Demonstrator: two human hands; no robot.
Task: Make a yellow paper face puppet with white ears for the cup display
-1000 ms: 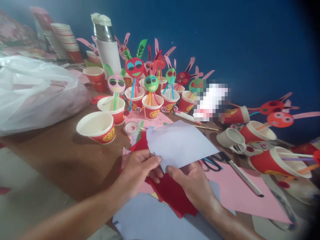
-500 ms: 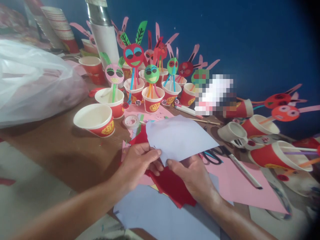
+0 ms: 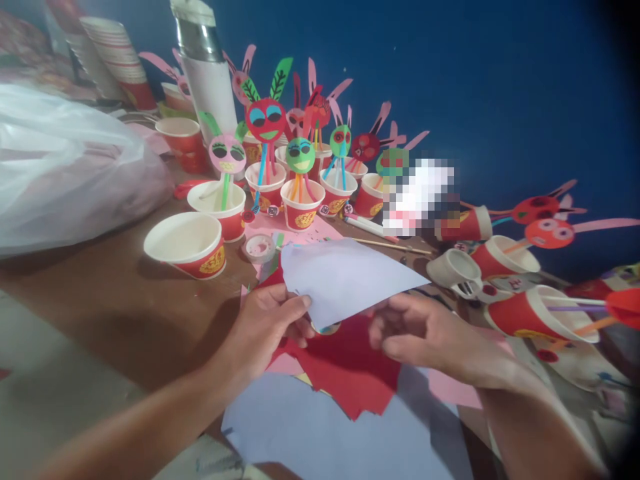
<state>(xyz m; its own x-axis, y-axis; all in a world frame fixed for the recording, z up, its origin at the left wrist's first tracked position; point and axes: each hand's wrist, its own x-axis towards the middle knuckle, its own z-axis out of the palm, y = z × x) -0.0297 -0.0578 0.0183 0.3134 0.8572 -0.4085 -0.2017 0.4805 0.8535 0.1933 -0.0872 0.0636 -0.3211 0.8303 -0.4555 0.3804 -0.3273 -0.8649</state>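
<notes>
Between thumb and fingers, my left hand (image 3: 273, 320) pinches the lower left edge of a pale bluish-white sheet of paper (image 3: 345, 273). My right hand (image 3: 425, 333) is off to the right, fingers curled and apart, just below the sheet's right part, and I see nothing held in it. Beneath both hands lie red paper (image 3: 355, 367) with a jagged lower edge and a larger pale sheet (image 3: 320, 427). A small round edge with coloured marks peeks out under the held sheet.
Red paper cups (image 3: 304, 207) with bug-like paper figures stand along the blue wall. A paper cup (image 3: 187, 247) and tape roll (image 3: 259, 248) are at left, near a white plastic bag (image 3: 75, 173). At right are a white mug (image 3: 454, 272) and tipped cups (image 3: 545, 313).
My right hand has let go of the sheet's lower edge and moved right, now covering the scissors and marker. My left hand still grips the sheet. The view has shifted slightly.
</notes>
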